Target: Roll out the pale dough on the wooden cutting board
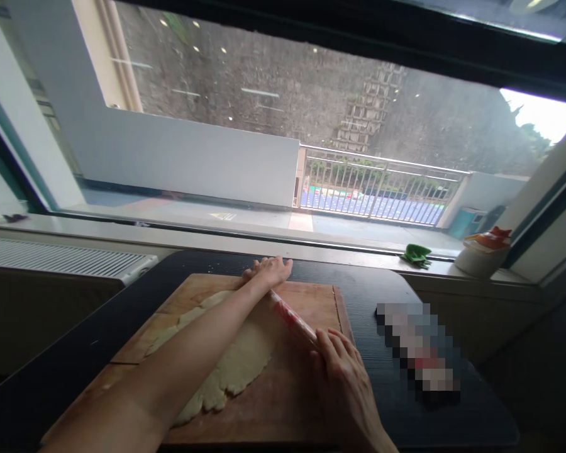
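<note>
A wide, thin sheet of dough (245,352) with ragged edges lies on a wooden board (273,418). Across the board's right part runs a slanting rolling pin (295,319) with red marks, at the dough's right edge. My left hand (270,272) grips its far end, the forearm stretching over the dough and hiding part of it. The near end is under my right hand (342,371), whose fingers are curled over it. Both ends of the pin are covered by my hands.
The board rests on a dark table (387,402). A blurred-out object (419,352) lies on its right side. On the windowsill are a green item (416,255) and a pale pot-like container (482,257) with an orange top. A white radiator (66,255) stands at left.
</note>
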`<state>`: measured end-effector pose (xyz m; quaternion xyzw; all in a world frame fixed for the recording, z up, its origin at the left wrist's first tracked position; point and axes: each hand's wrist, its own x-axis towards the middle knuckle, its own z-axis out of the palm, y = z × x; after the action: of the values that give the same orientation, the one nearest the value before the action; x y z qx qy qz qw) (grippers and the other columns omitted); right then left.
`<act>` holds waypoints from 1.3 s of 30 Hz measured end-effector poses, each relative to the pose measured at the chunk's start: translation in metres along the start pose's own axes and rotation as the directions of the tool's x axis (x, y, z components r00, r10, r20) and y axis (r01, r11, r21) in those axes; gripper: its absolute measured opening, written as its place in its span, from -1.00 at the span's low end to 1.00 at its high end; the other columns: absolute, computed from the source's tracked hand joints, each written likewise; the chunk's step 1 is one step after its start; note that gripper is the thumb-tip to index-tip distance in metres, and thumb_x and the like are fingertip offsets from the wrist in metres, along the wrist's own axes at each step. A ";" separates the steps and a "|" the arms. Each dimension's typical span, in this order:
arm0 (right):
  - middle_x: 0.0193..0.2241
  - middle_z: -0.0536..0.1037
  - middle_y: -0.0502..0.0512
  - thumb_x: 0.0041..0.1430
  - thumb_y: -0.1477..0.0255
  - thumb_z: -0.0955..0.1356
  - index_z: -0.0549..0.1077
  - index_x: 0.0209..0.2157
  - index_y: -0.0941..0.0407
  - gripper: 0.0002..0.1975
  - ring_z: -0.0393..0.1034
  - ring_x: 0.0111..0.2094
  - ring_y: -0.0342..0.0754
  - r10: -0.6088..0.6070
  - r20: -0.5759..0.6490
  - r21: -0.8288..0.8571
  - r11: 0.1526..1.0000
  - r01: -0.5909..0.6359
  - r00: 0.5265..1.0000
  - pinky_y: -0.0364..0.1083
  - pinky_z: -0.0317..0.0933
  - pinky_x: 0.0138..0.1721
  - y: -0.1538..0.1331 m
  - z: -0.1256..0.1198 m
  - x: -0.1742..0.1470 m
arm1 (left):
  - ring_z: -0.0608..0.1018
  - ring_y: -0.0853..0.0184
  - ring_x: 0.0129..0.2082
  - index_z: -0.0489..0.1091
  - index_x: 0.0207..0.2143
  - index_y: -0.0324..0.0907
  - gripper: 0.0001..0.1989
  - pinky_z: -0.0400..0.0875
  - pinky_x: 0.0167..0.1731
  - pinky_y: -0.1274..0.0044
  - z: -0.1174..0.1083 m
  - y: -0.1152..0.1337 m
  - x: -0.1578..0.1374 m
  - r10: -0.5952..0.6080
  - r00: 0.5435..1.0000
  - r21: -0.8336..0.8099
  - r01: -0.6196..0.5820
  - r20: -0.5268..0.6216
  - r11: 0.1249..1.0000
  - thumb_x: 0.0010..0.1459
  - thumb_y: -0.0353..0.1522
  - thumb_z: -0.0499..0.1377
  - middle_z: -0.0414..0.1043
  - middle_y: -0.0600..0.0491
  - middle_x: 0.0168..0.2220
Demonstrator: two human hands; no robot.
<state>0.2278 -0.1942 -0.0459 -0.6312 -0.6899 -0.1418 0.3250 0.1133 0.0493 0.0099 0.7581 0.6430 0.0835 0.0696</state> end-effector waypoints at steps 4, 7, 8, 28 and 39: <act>-0.12 0.46 0.10 0.24 0.46 0.16 0.27 0.06 0.09 -0.64 0.25 0.03 0.00 0.011 0.020 -0.002 1.000 -0.011 1.000 -0.02 0.17 0.00 0.001 -0.002 0.003 | 0.39 0.08 0.01 0.43 -0.13 -0.13 -0.43 0.12 0.01 0.22 0.003 0.005 0.006 0.062 0.998 -0.017 -0.062 -0.010 0.998 0.13 -0.03 -0.21 0.43 -0.12 -0.02; -0.09 0.45 0.10 0.22 0.49 0.17 0.24 0.09 0.08 -0.60 0.24 0.04 0.02 0.006 0.021 -0.005 1.000 -0.006 1.000 0.00 0.16 0.02 -0.002 -0.002 -0.002 | 0.40 0.06 0.00 0.45 -0.17 -0.13 -0.44 0.13 0.00 0.21 0.003 -0.003 -0.001 0.063 0.998 0.010 -0.062 -0.031 0.998 0.13 -0.04 -0.20 0.45 -0.13 -0.04; -0.08 0.45 0.10 0.21 0.50 0.18 0.23 0.11 0.08 -0.58 0.24 0.04 0.02 0.002 0.017 -0.009 1.000 -0.002 1.000 0.00 0.15 0.02 -0.005 -0.002 -0.005 | 0.40 0.06 0.00 0.46 -0.19 -0.13 -0.45 0.13 0.00 0.21 0.002 -0.008 -0.005 0.061 0.997 0.021 -0.060 -0.044 0.998 0.13 -0.04 -0.20 0.45 -0.12 -0.05; -0.07 0.45 0.07 0.22 0.47 0.21 0.26 0.09 0.07 -0.61 0.26 0.02 0.02 -0.001 0.045 0.040 0.999 -0.001 0.999 -0.01 0.14 0.01 -0.018 -0.010 -0.006 | 0.39 0.06 -0.02 0.45 -0.20 -0.10 -0.53 0.16 -0.03 0.24 0.005 -0.023 -0.011 0.029 0.997 0.078 -0.023 -0.078 0.997 0.05 -0.05 -0.07 0.46 -0.10 -0.08; -0.03 0.43 0.09 0.22 0.52 0.18 0.26 0.12 0.08 -0.57 0.22 0.05 0.03 0.041 0.072 0.086 0.995 -0.047 0.997 0.02 0.08 0.06 -0.015 -0.011 -0.002 | 0.39 0.05 -0.03 0.48 -0.23 -0.13 -0.58 0.17 -0.05 0.24 0.005 -0.009 -0.006 0.078 0.996 0.082 -0.074 -0.043 0.994 0.03 -0.11 -0.02 0.47 -0.11 -0.09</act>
<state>0.2162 -0.2055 -0.0355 -0.6358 -0.6925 -0.0818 0.3309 0.1045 0.0447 0.0025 0.7821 0.6180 0.0774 0.0208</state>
